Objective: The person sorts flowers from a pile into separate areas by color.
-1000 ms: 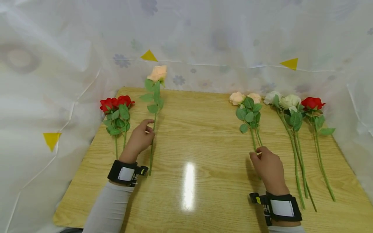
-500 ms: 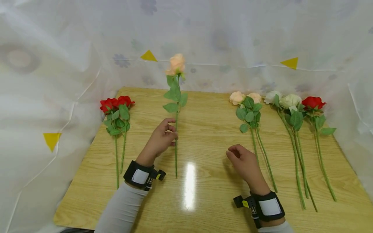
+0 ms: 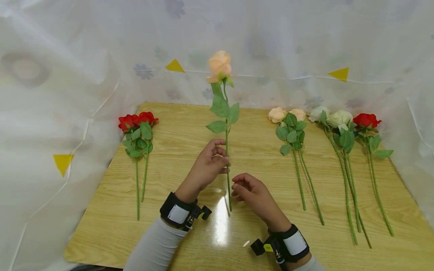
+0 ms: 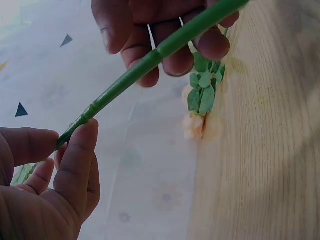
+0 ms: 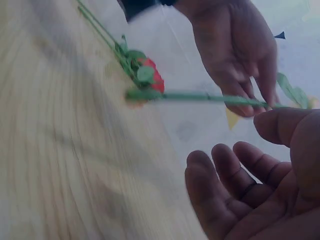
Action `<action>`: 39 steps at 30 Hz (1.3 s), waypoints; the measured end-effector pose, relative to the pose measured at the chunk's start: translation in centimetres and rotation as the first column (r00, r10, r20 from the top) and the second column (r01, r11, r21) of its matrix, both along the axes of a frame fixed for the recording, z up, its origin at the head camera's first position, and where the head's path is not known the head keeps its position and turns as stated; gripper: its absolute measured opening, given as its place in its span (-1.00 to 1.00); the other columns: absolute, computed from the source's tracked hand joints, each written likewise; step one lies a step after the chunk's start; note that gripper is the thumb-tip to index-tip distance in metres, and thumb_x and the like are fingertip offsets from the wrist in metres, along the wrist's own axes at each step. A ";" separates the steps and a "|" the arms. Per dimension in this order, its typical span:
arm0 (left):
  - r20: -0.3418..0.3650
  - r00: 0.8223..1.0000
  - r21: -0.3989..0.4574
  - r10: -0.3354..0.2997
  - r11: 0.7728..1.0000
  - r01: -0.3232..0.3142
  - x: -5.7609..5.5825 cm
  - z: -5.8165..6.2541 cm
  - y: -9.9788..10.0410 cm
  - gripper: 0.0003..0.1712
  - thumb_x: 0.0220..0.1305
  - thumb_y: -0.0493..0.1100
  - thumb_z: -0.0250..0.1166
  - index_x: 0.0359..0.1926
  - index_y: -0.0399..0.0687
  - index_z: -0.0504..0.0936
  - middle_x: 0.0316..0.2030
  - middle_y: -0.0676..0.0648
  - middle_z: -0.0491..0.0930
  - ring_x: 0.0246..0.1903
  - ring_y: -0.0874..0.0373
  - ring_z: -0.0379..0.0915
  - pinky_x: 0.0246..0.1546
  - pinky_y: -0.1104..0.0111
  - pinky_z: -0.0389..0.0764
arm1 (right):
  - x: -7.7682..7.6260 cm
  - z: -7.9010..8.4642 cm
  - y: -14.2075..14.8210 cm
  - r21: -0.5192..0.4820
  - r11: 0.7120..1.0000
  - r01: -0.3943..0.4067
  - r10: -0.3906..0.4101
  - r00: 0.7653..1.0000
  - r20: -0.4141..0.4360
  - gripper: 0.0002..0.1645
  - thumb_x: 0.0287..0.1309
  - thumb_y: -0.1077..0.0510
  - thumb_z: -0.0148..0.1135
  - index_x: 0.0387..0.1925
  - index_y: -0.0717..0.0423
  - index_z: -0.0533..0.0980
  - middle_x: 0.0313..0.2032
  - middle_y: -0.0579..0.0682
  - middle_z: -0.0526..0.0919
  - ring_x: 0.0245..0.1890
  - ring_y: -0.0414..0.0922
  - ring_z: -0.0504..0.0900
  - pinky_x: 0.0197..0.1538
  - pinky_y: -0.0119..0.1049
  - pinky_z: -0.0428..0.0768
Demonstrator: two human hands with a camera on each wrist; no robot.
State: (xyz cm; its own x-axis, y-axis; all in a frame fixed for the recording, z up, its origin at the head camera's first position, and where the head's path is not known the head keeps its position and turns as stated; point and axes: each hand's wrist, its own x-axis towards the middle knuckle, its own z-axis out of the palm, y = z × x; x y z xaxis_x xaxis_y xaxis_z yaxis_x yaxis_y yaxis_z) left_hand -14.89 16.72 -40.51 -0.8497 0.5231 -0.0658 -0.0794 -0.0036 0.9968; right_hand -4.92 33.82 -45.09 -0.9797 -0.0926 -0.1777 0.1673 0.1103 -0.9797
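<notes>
Upright in front of me is a peach rose (image 3: 220, 66) with a long green stem (image 4: 127, 80). My left hand (image 3: 211, 162) pinches that stem between thumb and fingers, as the left wrist view shows up close. My right hand (image 3: 254, 194) is just right of the stem's lower end, fingers loosely bent and nothing between them. In the right wrist view the right hand's fingers (image 5: 232, 172) are spread below the stem, apart from it. The rose's head rises past the table's far edge in the head view.
On the wooden table (image 3: 190, 124), two red roses (image 3: 138, 119) lie at the left. To the right lie two peach roses (image 3: 286, 114), two white roses (image 3: 333, 117) and one red rose (image 3: 367, 120). A pale plastic sheet (image 3: 257, 34) hangs behind the table.
My left hand has carried the peach rose rightward to the middle and raised it. My right hand has left the two peach roses on the right and moved left, close to the held stem.
</notes>
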 end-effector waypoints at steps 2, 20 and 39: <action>-0.004 1.000 0.010 -0.029 1.000 0.029 0.0 -0.1 0.5 -0.50 0.40 -0.43 0.13 0.30 -0.16 0.29 -0.17 -0.12 0.38 -0.25 0.08 0.56 -0.26 0.15 0.66 | 0.3 0.1 -0.5 -0.010 1.000 0.007 -0.007 1.000 -0.014 -0.67 0.44 0.13 0.12 0.09 0.27 0.45 -0.15 0.26 0.57 -0.18 0.18 0.62 -0.15 -0.03 0.66; -0.069 0.991 0.038 -0.113 0.993 0.116 0.7 -1.5 2.7 -0.48 0.37 -0.43 0.13 0.32 -0.22 0.32 -0.18 -0.12 0.38 -0.30 0.13 0.52 -0.25 0.23 0.64 | 1.0 -0.5 -0.8 0.060 0.988 0.145 -0.140 0.986 -0.089 -0.81 0.35 0.34 0.15 -0.03 0.21 0.44 -0.31 0.11 0.52 -0.37 -0.04 0.60 -0.30 -0.03 0.68; -0.383 0.922 -0.419 0.055 0.879 -0.227 -4.1 -4.0 -5.1 -0.43 0.40 -0.13 0.23 0.38 -0.11 0.36 -0.11 -0.11 0.53 -0.11 0.00 0.56 -0.20 0.13 0.61 | 1.2 1.0 7.7 0.528 0.818 0.228 -0.208 0.973 -0.098 -0.65 0.43 0.23 0.07 0.16 0.30 0.41 -0.21 0.17 0.56 -0.39 -0.05 0.64 -0.35 -0.23 0.66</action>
State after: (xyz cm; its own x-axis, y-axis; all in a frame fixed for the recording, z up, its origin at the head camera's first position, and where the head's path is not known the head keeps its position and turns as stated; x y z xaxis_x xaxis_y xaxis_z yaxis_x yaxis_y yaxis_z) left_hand -18.96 11.67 -44.52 -0.9227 0.3821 0.0521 0.2405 0.4645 0.8523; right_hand -3.71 41.55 -44.08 -0.9693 0.2231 -0.1031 0.2172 0.5811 -0.7843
